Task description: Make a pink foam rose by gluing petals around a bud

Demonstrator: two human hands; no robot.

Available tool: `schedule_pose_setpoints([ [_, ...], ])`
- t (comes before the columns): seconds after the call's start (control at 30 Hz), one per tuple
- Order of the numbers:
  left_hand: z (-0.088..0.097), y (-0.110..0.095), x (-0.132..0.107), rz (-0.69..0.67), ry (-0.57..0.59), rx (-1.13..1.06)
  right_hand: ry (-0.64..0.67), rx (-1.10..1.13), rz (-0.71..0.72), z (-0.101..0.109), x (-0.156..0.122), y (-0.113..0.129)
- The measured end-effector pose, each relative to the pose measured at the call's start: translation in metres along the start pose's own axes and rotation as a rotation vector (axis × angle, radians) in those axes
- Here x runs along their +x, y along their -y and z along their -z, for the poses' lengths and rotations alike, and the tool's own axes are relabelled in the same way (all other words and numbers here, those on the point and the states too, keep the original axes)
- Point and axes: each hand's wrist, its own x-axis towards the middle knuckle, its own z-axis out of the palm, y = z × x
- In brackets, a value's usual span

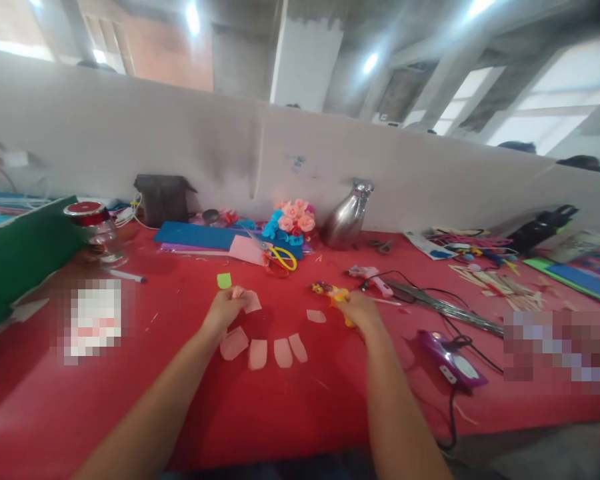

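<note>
My left hand (225, 310) is closed on a small pink craft petal (252, 302); a rolled pink bit (238, 292) shows at its fingertips. My right hand (363, 310) grips a yellow glue gun (336, 293), its nozzle end pointing left above the red table (280, 413). Between and below the hands lie several cut pink petals (283, 353), rounded at one end. One more pink piece (316, 316) rests nearer the right hand. A green square (224, 280) sits just beyond the left hand.
Scissors (283, 260) lie on pink and blue sheets (200, 235), near a flower bunch (295, 220) and a steel flask (347, 217). Right are a pink glue gun (375, 280), wires (445, 308) and a purple power box (447, 360) with cords. A glass jar (100, 237) stands left.
</note>
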Motion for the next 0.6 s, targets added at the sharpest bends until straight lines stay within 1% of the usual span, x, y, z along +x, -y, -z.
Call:
schedule_pose_setpoints([
  [0.13,0.003,-0.001,0.0,0.013,-0.029,0.113,0.017,0.124,-0.032,-0.006,0.002,-0.004],
  [0.27,0.006,0.003,0.004,0.014,0.004,0.158,0.01,0.297,-0.066,-0.008,0.0,-0.006],
  [0.33,0.006,0.005,0.006,-0.021,-0.024,0.251,0.019,0.414,-0.072,-0.007,-0.005,-0.002],
  [0.4,0.006,0.006,0.009,-0.083,-0.074,0.386,0.046,0.543,-0.057,-0.004,-0.011,0.007],
  [0.47,0.006,0.006,0.011,-0.122,-0.093,0.498,0.092,0.662,-0.019,0.0,-0.019,0.018],
  [0.53,0.007,0.006,0.013,-0.11,-0.116,0.534,0.173,0.831,0.031,0.003,-0.029,0.03],
  [0.6,0.007,0.006,0.014,-0.058,-0.149,0.518,0.336,1.126,0.091,0.006,-0.038,0.041],
])
